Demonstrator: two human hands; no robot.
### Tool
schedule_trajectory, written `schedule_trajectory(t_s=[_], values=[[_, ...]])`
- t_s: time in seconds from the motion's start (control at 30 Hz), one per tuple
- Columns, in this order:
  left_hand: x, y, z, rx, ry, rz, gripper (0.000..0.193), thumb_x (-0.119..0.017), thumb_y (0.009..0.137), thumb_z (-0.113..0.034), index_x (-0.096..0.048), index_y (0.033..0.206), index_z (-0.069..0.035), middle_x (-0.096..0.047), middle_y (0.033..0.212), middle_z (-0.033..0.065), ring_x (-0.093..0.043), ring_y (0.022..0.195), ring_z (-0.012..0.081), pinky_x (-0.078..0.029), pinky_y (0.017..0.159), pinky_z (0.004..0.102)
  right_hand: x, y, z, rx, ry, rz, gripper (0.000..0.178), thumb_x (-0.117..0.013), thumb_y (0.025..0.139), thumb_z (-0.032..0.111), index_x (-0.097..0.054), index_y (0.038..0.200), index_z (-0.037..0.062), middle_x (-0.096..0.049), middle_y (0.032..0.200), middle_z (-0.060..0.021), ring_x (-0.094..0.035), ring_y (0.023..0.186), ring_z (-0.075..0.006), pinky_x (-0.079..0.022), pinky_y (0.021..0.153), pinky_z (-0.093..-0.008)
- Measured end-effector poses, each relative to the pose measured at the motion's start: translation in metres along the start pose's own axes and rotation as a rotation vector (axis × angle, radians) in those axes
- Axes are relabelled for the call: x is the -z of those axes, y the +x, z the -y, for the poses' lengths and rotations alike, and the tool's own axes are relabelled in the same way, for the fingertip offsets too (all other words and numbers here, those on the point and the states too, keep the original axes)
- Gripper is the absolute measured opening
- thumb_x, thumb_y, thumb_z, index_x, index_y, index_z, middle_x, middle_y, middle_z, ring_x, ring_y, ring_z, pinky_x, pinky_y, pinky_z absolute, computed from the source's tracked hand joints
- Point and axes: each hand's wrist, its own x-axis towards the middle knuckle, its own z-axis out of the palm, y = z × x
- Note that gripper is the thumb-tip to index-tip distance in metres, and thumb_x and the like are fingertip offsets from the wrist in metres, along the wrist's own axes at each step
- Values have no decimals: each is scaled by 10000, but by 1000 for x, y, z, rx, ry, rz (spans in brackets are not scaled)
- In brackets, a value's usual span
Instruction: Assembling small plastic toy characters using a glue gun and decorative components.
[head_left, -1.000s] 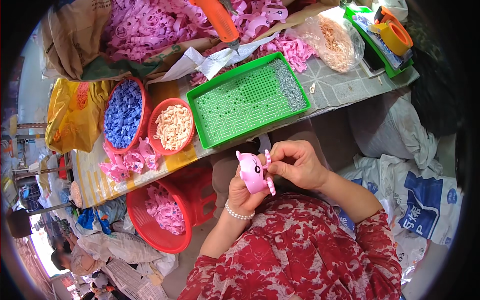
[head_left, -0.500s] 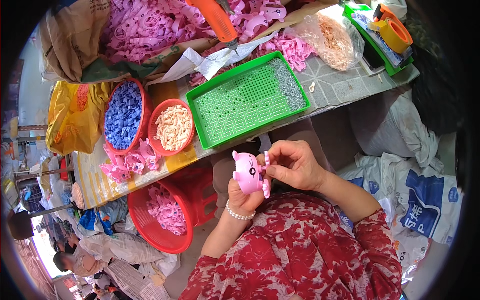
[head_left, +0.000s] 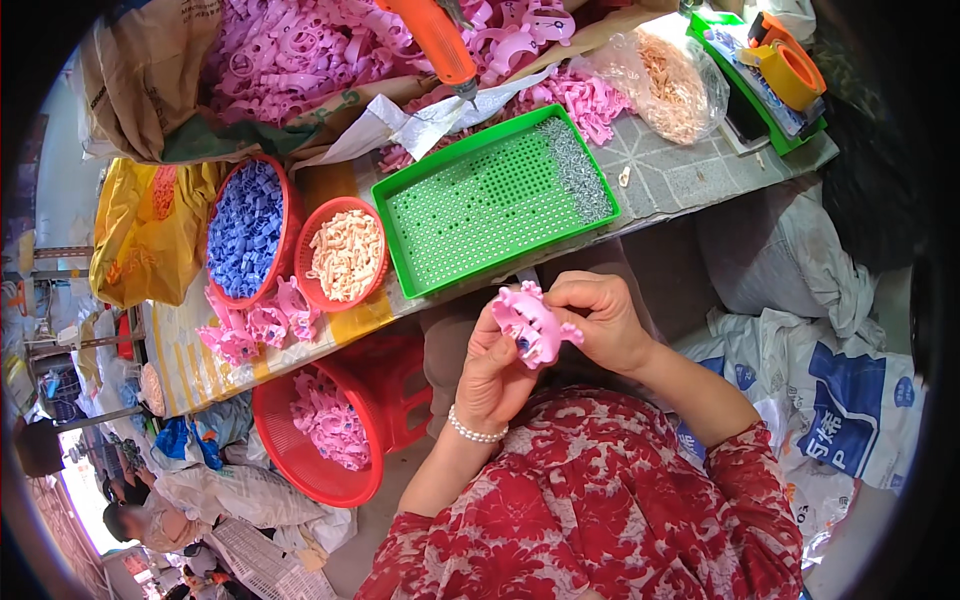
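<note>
Both hands meet around a pink plastic toy part, held over my lap in front of the table edge. Its hollow side shows, with a small blue piece inside. My left hand, a pearl bracelet on its wrist, is closed on the toy's lower left with the thumb over its edge. My right hand grips the upper right edge between thumb and curled fingers. Just beyond the hands stands a green perforated tray with many small screws heaped at its right end.
Left of the tray are a basket of blue parts and one of cream parts. An orange power screwdriver hangs above the tray. Pink parts pile up behind. A red basket stands below the table; yellow tape lies far right.
The pink toy part has been turned over: its printed outer side faced up before, its hollow inner side shows now. My left fingers have come up around its left side.
</note>
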Motion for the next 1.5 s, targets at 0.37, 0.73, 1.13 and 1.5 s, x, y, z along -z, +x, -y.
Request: schedule_trajectory(t_s=[0.37, 0.73, 1.13, 1.5], values=[[11, 0, -5, -35, 71, 1, 382, -630, 843, -154, -499, 1193, -77, -588, 1086, 102, -607, 878, 213, -536, 684, 342, 2, -2, -8, -258, 411, 57, 116, -654, 831, 68, -625, 921, 0, -618, 811, 5, -548, 706, -33, -448, 619, -184], [-4, -2, -9, 89, -202, 40, 325, -628, 785, -114, -488, 1049, 14, -522, 963, 99, -537, 669, 175, -452, 530, 287, -4, -1, 9, -190, 384, 179, 101, -680, 795, 26, -603, 855, -1, -592, 789, -4, -548, 708, -63, -456, 621, -206], [3, -6, -2, 70, -138, -104, 322, -654, 783, -135, -496, 1026, 4, -528, 946, 85, -533, 668, 148, -470, 551, 245, -3, -7, -6, -69, 338, 166, 77, -685, 776, 7, -624, 805, -28, -610, 799, -66, -572, 679, -104, -459, 599, -220], [19, -5, 1, 56, -99, -11, 295, -615, 790, -28, -546, 1074, -62, -564, 1063, 104, -578, 939, 222, -541, 681, 345, -3, -10, 8, 48, -18, 33, 55, -631, 816, 6, -649, 867, -5, -627, 769, -23, -575, 686, -73, -461, 604, -206]])
